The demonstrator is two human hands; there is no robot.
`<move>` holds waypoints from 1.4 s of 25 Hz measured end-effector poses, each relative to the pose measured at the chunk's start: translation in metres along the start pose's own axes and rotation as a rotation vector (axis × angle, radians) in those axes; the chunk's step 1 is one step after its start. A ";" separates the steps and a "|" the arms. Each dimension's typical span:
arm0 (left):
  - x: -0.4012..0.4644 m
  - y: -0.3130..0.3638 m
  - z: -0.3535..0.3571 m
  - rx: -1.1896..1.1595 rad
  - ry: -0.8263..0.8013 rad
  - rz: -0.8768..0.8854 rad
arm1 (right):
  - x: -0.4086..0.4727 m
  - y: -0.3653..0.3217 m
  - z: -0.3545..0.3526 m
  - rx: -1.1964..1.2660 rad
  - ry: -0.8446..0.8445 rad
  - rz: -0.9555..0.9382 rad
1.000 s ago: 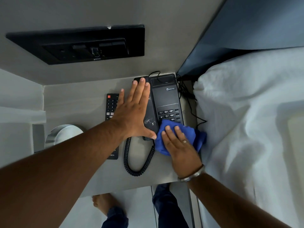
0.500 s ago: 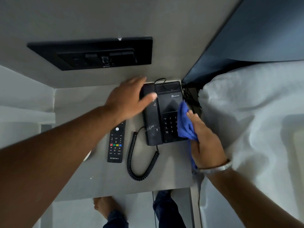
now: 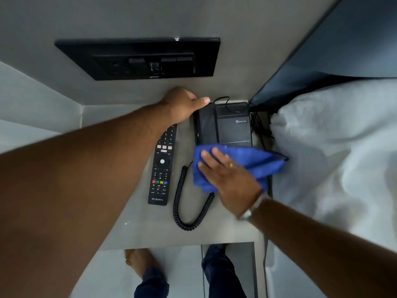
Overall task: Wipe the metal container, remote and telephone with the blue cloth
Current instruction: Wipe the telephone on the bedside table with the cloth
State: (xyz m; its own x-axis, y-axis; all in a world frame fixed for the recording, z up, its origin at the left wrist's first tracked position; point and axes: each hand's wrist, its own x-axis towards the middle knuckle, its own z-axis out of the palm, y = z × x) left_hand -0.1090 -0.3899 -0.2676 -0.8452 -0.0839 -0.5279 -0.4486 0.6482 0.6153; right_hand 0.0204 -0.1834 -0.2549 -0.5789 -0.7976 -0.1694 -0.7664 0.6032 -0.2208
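Note:
A black telephone [image 3: 227, 125] stands at the back right of the grey bedside table [image 3: 137, 229], its coiled cord [image 3: 189, 211] looping toward the front. My right hand [image 3: 227, 177] presses the blue cloth [image 3: 255, 162] flat over the phone's keypad end. My left hand [image 3: 182, 106] rests at the phone's far left corner, thumb on the handset top. A black remote [image 3: 162, 168] lies lengthwise left of the phone, partly under my left wrist. The metal container is hidden behind my left arm.
A black switch panel [image 3: 139, 59] is fixed to the wall behind the table. A white duvet [image 3: 335, 158] bulges on the right against the table, with black cables [image 3: 261, 125] in the gap. My feet [image 3: 139, 263] show below the table's front edge.
My right hand moved the cloth from the phone's right side onto its keypad end, laid flat. My left hand slid back to the phone's far corner.

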 end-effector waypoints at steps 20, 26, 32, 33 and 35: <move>-0.149 -0.023 0.116 0.224 0.183 -0.154 | 0.104 0.025 -0.046 0.178 -0.180 0.261; -0.149 -0.022 0.117 0.219 0.183 -0.206 | 0.110 0.039 -0.043 0.092 -0.098 0.218; -0.151 -0.024 0.117 0.212 0.187 -0.179 | 0.051 0.034 -0.028 0.103 -0.171 0.144; -0.151 -0.025 0.117 0.222 0.190 -0.175 | 0.072 0.036 -0.028 0.061 -0.143 0.154; -0.151 -0.025 0.115 0.245 0.198 -0.173 | 0.119 0.044 -0.031 0.027 -0.163 0.174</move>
State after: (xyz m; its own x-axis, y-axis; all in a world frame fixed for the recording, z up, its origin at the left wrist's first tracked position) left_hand 0.0635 -0.3061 -0.2707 -0.8133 -0.3380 -0.4736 -0.5274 0.7719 0.3549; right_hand -0.0908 -0.2520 -0.2549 -0.6472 -0.6722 -0.3596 -0.6500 0.7330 -0.2004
